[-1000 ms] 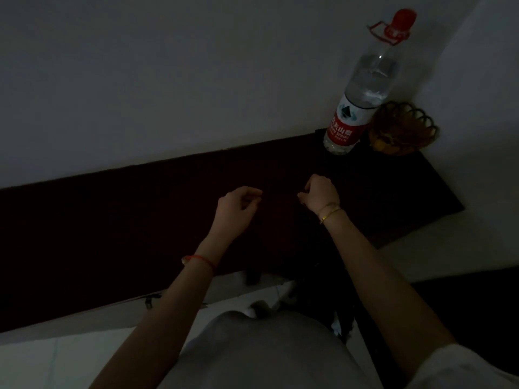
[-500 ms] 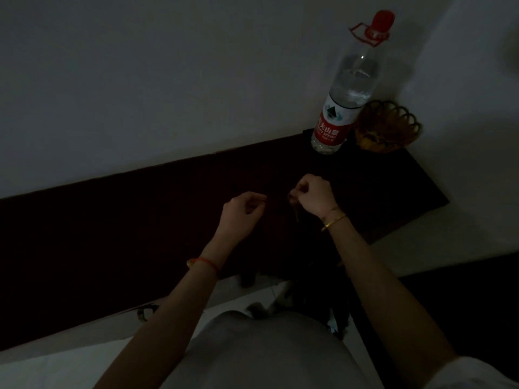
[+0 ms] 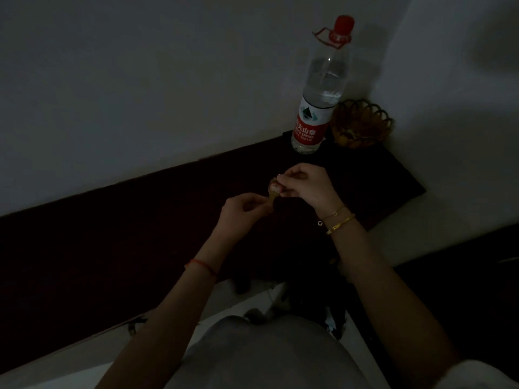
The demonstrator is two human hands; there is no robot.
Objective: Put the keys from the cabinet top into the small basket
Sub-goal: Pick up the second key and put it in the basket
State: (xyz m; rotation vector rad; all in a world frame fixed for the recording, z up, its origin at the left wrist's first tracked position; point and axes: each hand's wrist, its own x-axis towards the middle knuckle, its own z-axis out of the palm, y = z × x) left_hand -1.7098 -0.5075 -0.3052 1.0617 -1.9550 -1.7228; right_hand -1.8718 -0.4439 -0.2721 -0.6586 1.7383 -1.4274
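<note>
Right hand pinches what looks like keys; left hand touching.

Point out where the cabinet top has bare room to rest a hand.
The cabinet top looks bare left of the left hand, along the wall. The far right corner is crowded: water bottle beside small basket.

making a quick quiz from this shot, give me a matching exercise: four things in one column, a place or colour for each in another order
Things:
1. bottle cap
2. small basket
3. key
4. thread bracelet

Descriptions:
a. on the left wrist
b. red, at the top of the water bottle
c. between the two hands
d. in the corner, right of the bottle

Pairs: 1-b, 2-d, 3-c, 4-a
</note>
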